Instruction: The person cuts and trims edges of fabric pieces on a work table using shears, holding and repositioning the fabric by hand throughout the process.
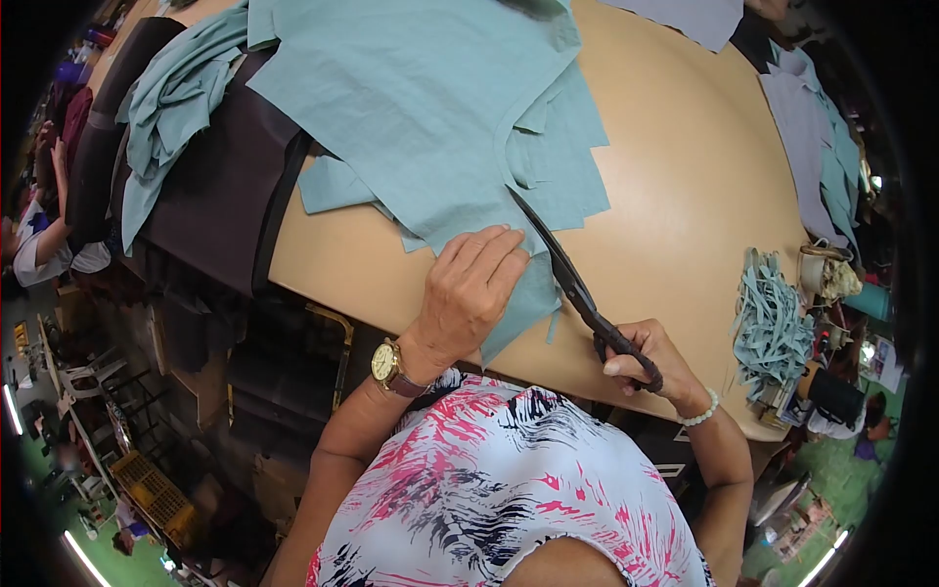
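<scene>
Teal fabric lies at 12 o'clock, held by the left hand while the right hand grips black scissors, apparently mid-trim, the next snip calling for steady cloth.

Tan tabletop, green floor — white light strips near the edges, yellow crate at lower left

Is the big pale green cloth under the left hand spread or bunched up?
Spread: the pale green cloth lies mostly flat over the table, its outline open, the left hand on its near end.
</scene>
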The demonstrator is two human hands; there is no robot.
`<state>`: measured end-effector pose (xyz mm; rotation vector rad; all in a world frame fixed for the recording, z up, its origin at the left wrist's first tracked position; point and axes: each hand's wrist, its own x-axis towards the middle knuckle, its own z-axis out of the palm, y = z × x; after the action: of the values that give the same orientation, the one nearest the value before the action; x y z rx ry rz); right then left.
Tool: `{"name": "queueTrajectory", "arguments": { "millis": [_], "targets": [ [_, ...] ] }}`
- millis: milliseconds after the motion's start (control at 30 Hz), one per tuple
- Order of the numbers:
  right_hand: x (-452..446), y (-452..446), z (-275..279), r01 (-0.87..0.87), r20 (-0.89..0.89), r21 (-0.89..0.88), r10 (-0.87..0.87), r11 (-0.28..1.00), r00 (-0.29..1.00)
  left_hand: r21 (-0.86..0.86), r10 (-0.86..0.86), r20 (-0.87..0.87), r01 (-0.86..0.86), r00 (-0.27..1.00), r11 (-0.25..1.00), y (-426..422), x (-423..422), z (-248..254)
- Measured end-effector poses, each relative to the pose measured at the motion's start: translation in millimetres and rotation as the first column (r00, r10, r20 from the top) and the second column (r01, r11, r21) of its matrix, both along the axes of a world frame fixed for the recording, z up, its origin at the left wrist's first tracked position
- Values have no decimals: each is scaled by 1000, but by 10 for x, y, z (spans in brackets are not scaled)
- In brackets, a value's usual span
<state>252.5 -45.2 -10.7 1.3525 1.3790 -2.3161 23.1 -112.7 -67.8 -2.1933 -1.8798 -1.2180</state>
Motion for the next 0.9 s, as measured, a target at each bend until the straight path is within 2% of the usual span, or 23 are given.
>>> {"name": "queueTrajectory", "arguments": {
  "millis": [900],
  "targets": [
    [-41, -229, -80, 112, -76, 2, -111, 994, 991, 24, -38, 110, 36, 993, 999, -37, 69, 14]
  ]
}}
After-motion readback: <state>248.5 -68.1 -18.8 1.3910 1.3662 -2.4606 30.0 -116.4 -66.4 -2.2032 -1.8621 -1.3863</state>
